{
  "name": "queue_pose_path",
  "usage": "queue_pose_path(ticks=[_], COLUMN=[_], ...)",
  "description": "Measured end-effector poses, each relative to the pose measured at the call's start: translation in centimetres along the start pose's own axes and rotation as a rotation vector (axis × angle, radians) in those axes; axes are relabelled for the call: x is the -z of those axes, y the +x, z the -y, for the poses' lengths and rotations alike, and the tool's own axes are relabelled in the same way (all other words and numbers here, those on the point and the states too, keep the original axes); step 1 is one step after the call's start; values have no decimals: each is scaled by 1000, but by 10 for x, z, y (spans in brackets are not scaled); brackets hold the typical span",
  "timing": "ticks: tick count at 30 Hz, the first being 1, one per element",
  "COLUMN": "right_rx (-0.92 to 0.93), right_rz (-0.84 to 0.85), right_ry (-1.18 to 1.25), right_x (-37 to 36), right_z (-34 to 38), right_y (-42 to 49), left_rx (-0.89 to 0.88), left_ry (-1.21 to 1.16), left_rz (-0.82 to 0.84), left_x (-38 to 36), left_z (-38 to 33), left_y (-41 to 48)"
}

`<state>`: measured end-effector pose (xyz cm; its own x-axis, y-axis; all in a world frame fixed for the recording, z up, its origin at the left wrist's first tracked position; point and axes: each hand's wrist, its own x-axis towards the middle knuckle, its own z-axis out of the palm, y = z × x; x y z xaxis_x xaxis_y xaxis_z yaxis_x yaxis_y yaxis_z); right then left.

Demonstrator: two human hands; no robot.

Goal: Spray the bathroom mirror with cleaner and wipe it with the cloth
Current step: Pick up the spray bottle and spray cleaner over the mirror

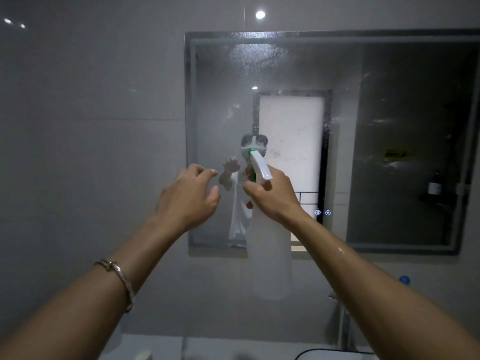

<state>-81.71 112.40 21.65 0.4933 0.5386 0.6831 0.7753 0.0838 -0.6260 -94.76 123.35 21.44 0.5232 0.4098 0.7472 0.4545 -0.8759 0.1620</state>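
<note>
Two hands are raised in front of the mirror (389, 105). The spray bottle (268, 255) is gripped at its neck by the right hand (272, 196), fingers wrapped tight, with the white-and-green nozzle (258, 163) pointed at the glass. The left hand (189, 196) is held just beside it, fingers spread apart and nothing in them. No label can be read on the bottle, too blurry. Spray droplets are speckled across the mirror's upper left. Grey wall tiles (91, 126) are seen left of the mirror.
</note>
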Motion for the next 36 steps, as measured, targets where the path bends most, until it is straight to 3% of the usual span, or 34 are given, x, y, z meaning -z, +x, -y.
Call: queue_pose_path(ticks=[4,8,13,18,24,36], right_rx=[-57,-25,-27,-106,-102,-164], right_rz=[-48,-89,-89,-127,-193,-262], right_ry=[-19,-248,-218,-125,-236,-240], right_x=[5,15,52,98,155,271], right_z=[-8,-23,-35,-53,-88,-142], right_y=[-2,-4,-8,-14,-20,-50], left_rx=[-31,-51,-89,-132,-173,-239], left_ry=[-52,-58,-82,-137,-147,-140], left_rz=[19,38,56,40,76,106], left_x=[-14,-27,-36,-47,-66,-100], left_z=[-5,-15,-46,-95,-161,-288], left_y=[1,6,11,17,18,16])
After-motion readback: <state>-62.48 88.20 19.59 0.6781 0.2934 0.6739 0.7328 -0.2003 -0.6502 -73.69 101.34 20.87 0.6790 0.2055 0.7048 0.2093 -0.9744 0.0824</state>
